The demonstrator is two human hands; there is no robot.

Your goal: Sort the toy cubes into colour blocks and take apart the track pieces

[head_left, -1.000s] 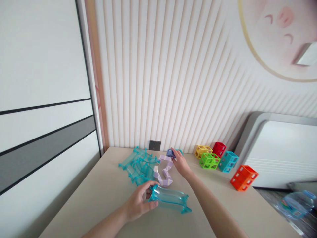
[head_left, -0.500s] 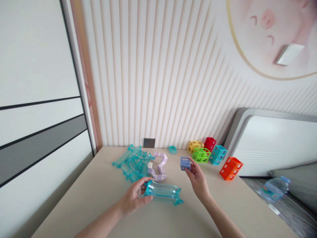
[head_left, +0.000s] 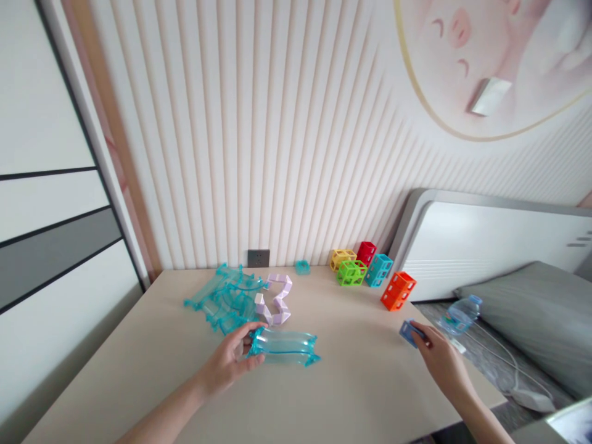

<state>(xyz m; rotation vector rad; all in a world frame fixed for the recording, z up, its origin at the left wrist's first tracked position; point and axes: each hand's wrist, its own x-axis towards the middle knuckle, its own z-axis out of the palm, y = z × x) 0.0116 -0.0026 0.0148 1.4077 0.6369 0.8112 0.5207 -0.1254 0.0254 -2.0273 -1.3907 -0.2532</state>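
Note:
Near the middle of the table, my left hand [head_left: 235, 356] grips the left end of a clear teal track piece [head_left: 285, 346], a trough with knobbed ends. Over at the table's right side, my right hand [head_left: 432, 345] holds a small blue-violet open-frame block [head_left: 409, 332] between thumb and fingers. Just behind that block stands an orange-red frame block [head_left: 398, 291]. Beyond my left hand lies a pile of similar teal track pieces [head_left: 230, 297], and beside it a lilac-and-white folding snake puzzle [head_left: 280, 302].
Yellow [head_left: 343, 259], green [head_left: 351, 273], red [head_left: 366, 253] and blue [head_left: 379, 270] frame blocks stand at the back right. A small teal piece [head_left: 302, 267] lies by the wall. Past the table's right edge are a plastic bottle [head_left: 461, 314] and a grey pillow [head_left: 522, 317].
My right hand has carried the blue-violet block to the right and toward me, near the table's right edge. My left hand still holds the track piece. The view has turned right.

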